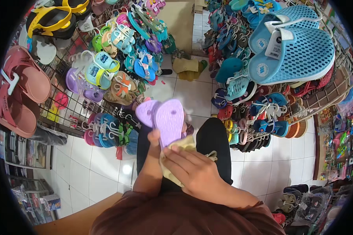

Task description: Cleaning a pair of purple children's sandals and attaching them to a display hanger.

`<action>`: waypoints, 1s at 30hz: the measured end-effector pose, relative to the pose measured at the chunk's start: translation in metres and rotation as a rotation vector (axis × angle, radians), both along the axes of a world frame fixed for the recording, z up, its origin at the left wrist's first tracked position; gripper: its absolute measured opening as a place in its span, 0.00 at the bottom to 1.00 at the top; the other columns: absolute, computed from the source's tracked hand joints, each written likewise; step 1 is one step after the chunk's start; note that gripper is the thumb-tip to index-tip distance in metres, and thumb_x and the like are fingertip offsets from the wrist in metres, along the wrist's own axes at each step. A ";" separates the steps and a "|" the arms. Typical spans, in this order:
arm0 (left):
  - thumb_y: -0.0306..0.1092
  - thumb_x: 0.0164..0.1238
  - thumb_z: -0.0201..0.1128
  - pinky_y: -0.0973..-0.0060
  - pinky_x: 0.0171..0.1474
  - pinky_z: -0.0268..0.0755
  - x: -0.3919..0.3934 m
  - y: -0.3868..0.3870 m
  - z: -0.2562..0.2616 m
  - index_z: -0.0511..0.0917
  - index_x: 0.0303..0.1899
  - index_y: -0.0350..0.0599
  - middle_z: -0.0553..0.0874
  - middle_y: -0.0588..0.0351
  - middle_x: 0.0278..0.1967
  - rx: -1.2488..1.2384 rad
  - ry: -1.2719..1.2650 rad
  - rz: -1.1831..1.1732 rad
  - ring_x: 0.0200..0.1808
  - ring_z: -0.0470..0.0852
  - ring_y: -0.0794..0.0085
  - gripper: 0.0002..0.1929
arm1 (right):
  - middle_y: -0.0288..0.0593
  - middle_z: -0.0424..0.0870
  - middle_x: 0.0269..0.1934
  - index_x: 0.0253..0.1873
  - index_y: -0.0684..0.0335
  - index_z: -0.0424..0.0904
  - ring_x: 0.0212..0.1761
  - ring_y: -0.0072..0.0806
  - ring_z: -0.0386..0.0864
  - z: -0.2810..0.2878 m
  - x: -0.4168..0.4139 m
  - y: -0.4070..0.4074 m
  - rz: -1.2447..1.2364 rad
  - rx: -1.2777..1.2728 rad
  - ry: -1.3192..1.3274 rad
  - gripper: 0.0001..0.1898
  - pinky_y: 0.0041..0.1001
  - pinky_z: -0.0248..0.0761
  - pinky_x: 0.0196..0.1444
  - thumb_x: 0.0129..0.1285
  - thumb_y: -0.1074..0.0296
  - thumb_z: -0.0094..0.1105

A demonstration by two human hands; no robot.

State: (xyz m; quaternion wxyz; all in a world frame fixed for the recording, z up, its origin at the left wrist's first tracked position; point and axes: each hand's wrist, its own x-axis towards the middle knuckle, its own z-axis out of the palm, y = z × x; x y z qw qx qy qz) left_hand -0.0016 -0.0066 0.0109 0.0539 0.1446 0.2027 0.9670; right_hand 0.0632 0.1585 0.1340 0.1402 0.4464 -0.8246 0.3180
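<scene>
A pair of light purple flip-flops sits in front of my lap, soles facing up toward me. My left hand [154, 142] grips the nearer purple flip-flop [170, 117] by its left edge, thumb on the side. The other purple flip-flop [147, 113] sticks out behind it to the left. With my right hand [194, 167] I press a pale yellow cloth [172, 173] over the lower end of the nearer sole. The fingers lie flat on the cloth, and that end of the sole is hidden.
Wire racks hung with sandals stand on both sides; large blue perforated clogs [294, 53] hang at the right and pink sandals [26, 88] at the left. On the white tiled floor [191, 97] ahead lies a yellowish cloth [188, 66]. A wooden surface [85, 214] is beside me.
</scene>
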 end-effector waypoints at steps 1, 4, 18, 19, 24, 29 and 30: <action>0.56 0.47 0.76 0.67 0.52 0.83 0.000 -0.002 0.002 0.64 0.71 0.35 0.81 0.45 0.55 -0.002 0.002 0.004 0.48 0.85 0.62 0.52 | 0.51 0.87 0.54 0.56 0.65 0.82 0.56 0.46 0.86 -0.001 0.000 0.005 0.027 -0.077 -0.120 0.29 0.38 0.81 0.58 0.43 0.80 0.70; 0.54 0.45 0.77 0.67 0.51 0.83 0.008 0.000 0.015 0.65 0.71 0.35 0.81 0.44 0.57 -0.063 0.000 -0.021 0.49 0.85 0.61 0.52 | 0.50 0.88 0.52 0.58 0.66 0.82 0.50 0.47 0.88 0.010 -0.006 0.023 -0.110 -0.365 -0.382 0.27 0.36 0.83 0.53 0.48 0.83 0.68; 0.54 0.44 0.76 0.58 0.81 0.54 0.038 0.020 0.040 0.55 0.78 0.40 0.67 0.47 0.74 -0.322 -0.019 -0.067 0.76 0.67 0.56 0.59 | 0.55 0.86 0.56 0.55 0.67 0.84 0.61 0.49 0.84 0.011 -0.022 0.002 -0.297 -0.180 0.151 0.25 0.42 0.79 0.61 0.46 0.80 0.70; 0.55 0.45 0.76 0.58 0.79 0.58 0.041 0.021 0.040 0.59 0.75 0.38 0.71 0.47 0.71 -0.346 -0.011 -0.026 0.74 0.71 0.58 0.56 | 0.55 0.86 0.57 0.56 0.68 0.84 0.62 0.48 0.84 0.009 -0.018 0.005 -0.317 -0.159 0.219 0.24 0.42 0.78 0.62 0.49 0.76 0.69; 0.49 0.50 0.80 0.63 0.60 0.80 0.017 0.001 0.028 0.67 0.69 0.37 0.82 0.46 0.58 -0.310 -0.135 0.079 0.58 0.85 0.61 0.47 | 0.51 0.88 0.52 0.55 0.66 0.85 0.57 0.47 0.86 0.002 0.013 0.014 -0.107 -0.031 0.004 0.24 0.40 0.80 0.59 0.49 0.79 0.69; 0.40 0.48 0.84 0.60 0.59 0.83 0.018 0.005 0.034 0.68 0.68 0.37 0.84 0.46 0.54 -0.328 -0.092 0.090 0.52 0.88 0.58 0.46 | 0.52 0.88 0.48 0.57 0.67 0.82 0.47 0.40 0.89 0.002 0.004 0.029 -0.335 -0.471 -0.541 0.23 0.29 0.80 0.51 0.54 0.85 0.66; 0.40 0.47 0.84 0.60 0.60 0.82 0.016 0.006 0.034 0.68 0.69 0.38 0.84 0.47 0.55 -0.269 -0.082 0.051 0.53 0.88 0.59 0.46 | 0.52 0.88 0.48 0.57 0.67 0.82 0.47 0.39 0.89 0.009 0.000 0.030 -0.347 -0.490 -0.481 0.23 0.29 0.80 0.51 0.54 0.85 0.65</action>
